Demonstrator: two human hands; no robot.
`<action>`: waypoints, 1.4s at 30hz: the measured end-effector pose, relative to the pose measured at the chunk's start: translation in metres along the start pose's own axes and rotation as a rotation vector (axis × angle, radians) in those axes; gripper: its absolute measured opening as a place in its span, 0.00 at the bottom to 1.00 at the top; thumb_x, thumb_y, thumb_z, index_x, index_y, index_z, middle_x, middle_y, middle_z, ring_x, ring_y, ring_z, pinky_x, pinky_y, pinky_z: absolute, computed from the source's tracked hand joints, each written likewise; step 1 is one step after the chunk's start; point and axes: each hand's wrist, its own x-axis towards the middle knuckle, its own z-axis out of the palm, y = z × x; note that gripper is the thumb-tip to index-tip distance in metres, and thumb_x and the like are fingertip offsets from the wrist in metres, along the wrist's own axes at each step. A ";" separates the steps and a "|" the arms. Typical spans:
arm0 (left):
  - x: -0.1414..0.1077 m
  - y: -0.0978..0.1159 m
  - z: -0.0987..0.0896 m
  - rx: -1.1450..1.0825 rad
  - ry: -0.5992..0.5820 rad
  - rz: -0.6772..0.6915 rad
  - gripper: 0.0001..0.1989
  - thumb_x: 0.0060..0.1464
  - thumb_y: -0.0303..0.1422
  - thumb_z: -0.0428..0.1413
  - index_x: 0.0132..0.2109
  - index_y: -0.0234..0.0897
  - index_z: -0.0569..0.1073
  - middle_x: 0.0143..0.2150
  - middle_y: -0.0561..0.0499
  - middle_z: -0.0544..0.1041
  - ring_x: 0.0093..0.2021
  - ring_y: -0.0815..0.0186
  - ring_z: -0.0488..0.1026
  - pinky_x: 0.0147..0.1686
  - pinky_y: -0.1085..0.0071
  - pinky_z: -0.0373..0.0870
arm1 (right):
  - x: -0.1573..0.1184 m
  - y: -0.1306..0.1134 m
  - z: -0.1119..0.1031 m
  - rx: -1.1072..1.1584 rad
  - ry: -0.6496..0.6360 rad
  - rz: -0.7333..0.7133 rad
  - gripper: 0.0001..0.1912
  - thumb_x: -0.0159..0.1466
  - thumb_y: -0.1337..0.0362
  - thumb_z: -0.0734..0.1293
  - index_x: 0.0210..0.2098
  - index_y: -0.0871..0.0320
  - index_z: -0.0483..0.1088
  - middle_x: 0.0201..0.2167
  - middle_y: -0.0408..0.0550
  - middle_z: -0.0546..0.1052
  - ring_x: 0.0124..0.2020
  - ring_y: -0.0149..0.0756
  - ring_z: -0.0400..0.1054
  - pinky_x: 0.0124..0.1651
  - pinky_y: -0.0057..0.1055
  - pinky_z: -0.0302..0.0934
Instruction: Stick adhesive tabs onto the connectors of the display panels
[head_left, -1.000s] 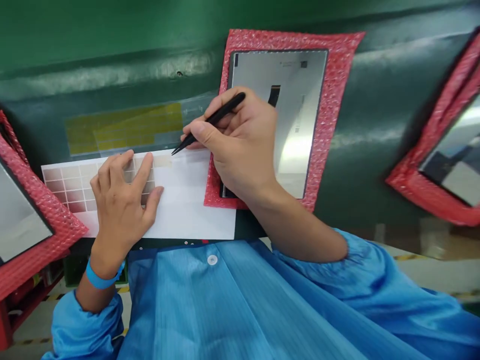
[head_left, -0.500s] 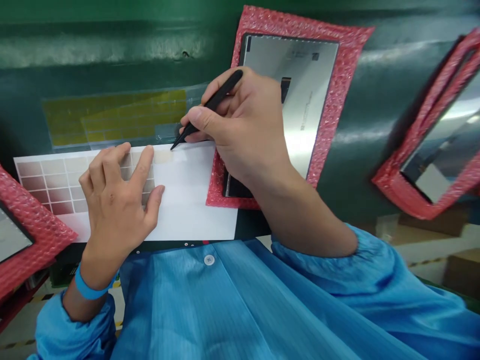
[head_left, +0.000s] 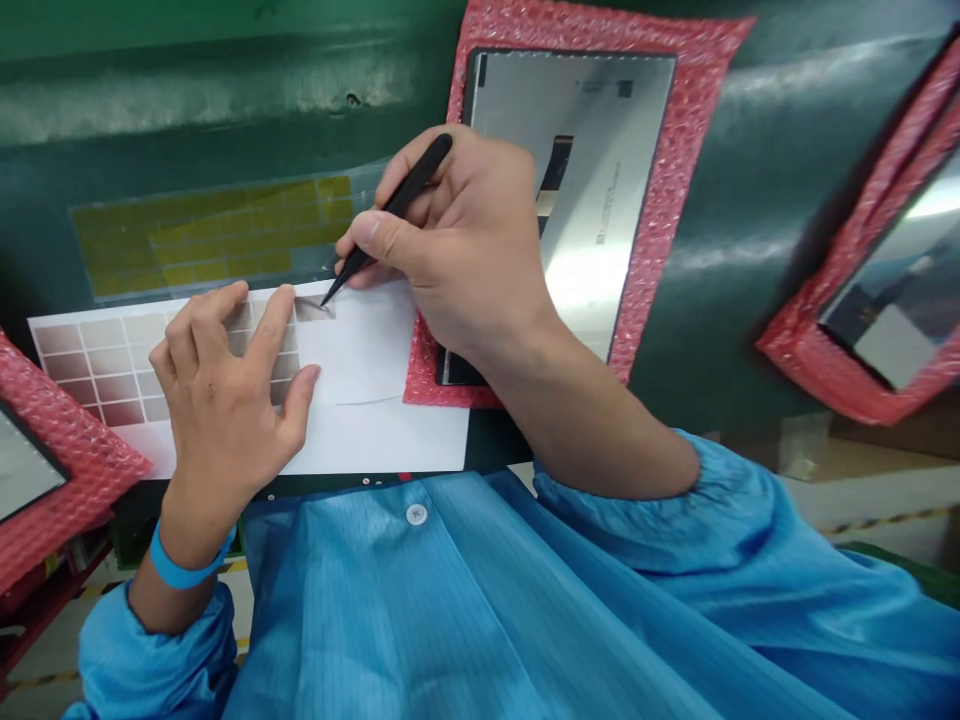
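My right hand [head_left: 472, 240] pinches black tweezers [head_left: 409, 190]. Their fine tip touches a greyish rectangular sticker [head_left: 315, 308] at the upper edge of a white backing sheet [head_left: 375, 435]. To the left, my left hand [head_left: 229, 385] lies with fingers spread on the sheet, over rows of silvery-grey rectangular stickers [head_left: 105, 360]. It covers part of those rows. Behind my right wrist is a display panel [head_left: 592, 200] with a silvery back, resting on pink bubble wrap [head_left: 675, 190].
Yellow stickers on clear film [head_left: 217, 230] lie beyond the sheet. Another bubble-wrapped panel [head_left: 911, 310] sits at the right, and pink bubble wrap [head_left: 75, 450] with a panel overlaps the sheet's left end. The green work surface [head_left: 720, 280] runs underneath.
The tweezers' tip has moved slightly left along the sticker, whose upper part now looks darker and lifted. My left hand keeps its place on the sheet. The view has shifted a little.
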 end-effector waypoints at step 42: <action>0.023 0.101 0.032 -0.266 0.094 0.302 0.19 0.64 0.33 0.65 0.60 0.38 0.80 0.58 0.35 0.77 0.58 0.41 0.75 0.55 0.40 0.69 | -0.066 -0.037 -0.111 -0.222 0.393 0.188 0.17 0.56 0.55 0.84 0.29 0.43 0.73 0.25 0.42 0.78 0.31 0.49 0.78 0.29 0.46 0.76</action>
